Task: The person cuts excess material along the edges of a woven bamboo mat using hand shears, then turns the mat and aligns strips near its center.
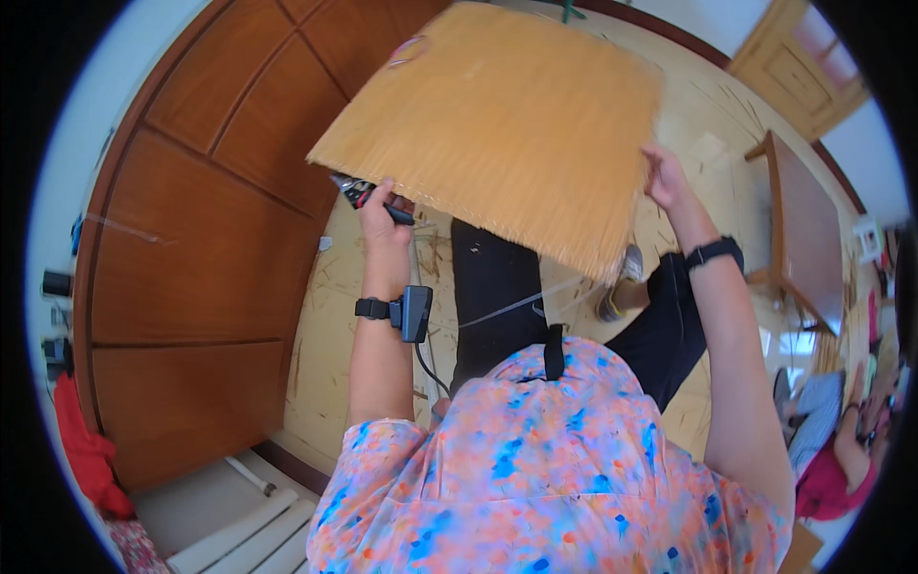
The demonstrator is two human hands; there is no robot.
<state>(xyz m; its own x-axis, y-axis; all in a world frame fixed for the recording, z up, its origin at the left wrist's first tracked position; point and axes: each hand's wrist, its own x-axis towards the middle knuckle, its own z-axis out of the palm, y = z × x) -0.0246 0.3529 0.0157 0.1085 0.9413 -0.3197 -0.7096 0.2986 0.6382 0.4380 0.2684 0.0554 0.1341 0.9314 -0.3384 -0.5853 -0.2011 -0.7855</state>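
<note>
My left hand (381,212) grips a black and red hand tool (352,188) beneath the lower left edge of a large, flat tan panel (488,115) that looks woven from thin strips, with a frayed lower edge. My right hand (663,177) holds the panel's right edge between curled fingers. The panel is raised and tilted in front of me, over my dark-trousered legs (492,297). A clear thin strip (507,306) hangs below it. Whether my left fingers also grip the panel itself is hard to tell.
Tall wooden cabinets (201,268) line the left, with a white radiator (244,526) at lower left. A wooden table (803,239) stands at right, below a door (794,72). Loose strips litter the floor (325,364). Other people (841,440) sit at the far right edge.
</note>
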